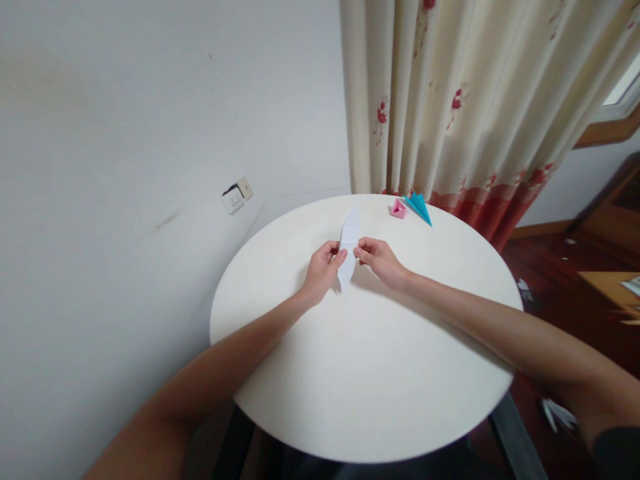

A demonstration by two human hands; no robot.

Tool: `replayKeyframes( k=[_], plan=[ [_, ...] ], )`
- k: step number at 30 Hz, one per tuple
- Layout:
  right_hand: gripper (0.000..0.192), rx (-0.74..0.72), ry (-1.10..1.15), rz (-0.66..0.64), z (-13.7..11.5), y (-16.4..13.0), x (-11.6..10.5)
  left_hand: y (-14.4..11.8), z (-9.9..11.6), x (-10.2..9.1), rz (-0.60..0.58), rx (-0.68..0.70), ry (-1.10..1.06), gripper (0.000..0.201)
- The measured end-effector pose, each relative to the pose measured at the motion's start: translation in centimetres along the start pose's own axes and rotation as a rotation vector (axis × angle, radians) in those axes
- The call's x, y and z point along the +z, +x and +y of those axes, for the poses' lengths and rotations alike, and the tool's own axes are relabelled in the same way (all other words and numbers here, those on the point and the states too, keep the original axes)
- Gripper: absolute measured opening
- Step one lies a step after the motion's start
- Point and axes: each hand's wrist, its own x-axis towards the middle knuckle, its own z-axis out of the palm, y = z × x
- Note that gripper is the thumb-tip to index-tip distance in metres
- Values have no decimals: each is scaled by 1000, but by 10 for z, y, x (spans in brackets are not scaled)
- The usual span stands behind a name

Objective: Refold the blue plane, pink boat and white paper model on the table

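A folded sheet of white paper (349,233), narrow and pointed at its far end, is held up between my two hands over the round table. My left hand (323,268) grips its left side, the thumb lying on the near face and the fingers behind it. On the opposite edge, my right hand (379,259) pinches the paper between thumb and fingertips. Farther back sit a pink folded-paper piece (399,209) and a blue paper plane (419,207), both out of reach of my fingers.
The white round tabletop (370,373) fills the middle. Close behind it hangs a cream and red curtain (425,100), and a white wall (150,120) with a socket (233,199) stands at the left. White paper pieces (559,413) lie on the dark floor at right.
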Motion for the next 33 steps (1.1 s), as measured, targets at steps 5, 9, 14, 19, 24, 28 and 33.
replayKeyframes(
  k=[5, 9, 14, 19, 24, 28, 33],
  plan=[
    [38, 50, 89, 33, -1, 0, -1, 0, 1, 0, -34, -97, -82, 33],
    [36, 93, 96, 17, -1, 0, -2, -1, 4, 1, -64, -167, -172, 35],
    [31, 11, 45, 8, 1, -1, -2, -2, 7, 2, -93, -242, -258, 34],
    [28, -65, 37, 43, 3, -2, -1, -3, 10, 2, -135, -254, -269, 38],
    [27, -81, 63, 69, 2, -1, -1, -2, 7, 2, -103, -166, -164, 35],
    [29, -115, 48, 100, 1, -1, 0, -2, 2, 2, -50, -92, -74, 32],
    [37, -80, 44, 116, 1, -1, 2, -2, -2, 1, 10, -122, -13, 34]
  ],
)
